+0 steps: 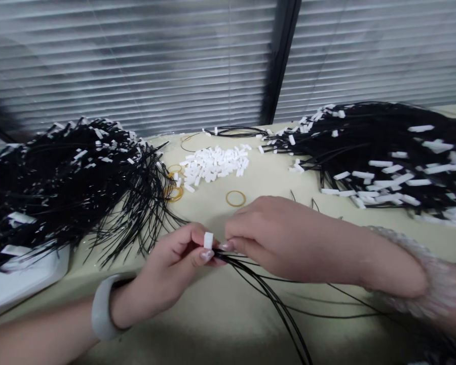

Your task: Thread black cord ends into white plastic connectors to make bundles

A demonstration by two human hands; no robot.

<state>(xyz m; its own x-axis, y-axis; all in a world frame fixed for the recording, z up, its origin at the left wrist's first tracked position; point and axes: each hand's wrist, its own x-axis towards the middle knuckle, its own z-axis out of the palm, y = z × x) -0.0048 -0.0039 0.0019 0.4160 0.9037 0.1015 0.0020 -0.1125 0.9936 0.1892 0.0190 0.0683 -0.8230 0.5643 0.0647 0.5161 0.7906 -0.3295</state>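
Note:
My left hand is closed, thumb against fingers, around a small bundle of black wires that runs down to the right. A white plastic connector stands up between its thumb and index finger. Close beside it, my right hand has its fingers pinched together at the near end of the wires. What lies between those fingertips is hidden by the hand. Beyond both hands a pile of small white connectors lies on the pale table.
A large heap of black wires with white ends fills the left, partly over a white tray. Another big wire bundle lies at the right. Yellow rubber bands lie near the pile. Window blinds stand behind the table.

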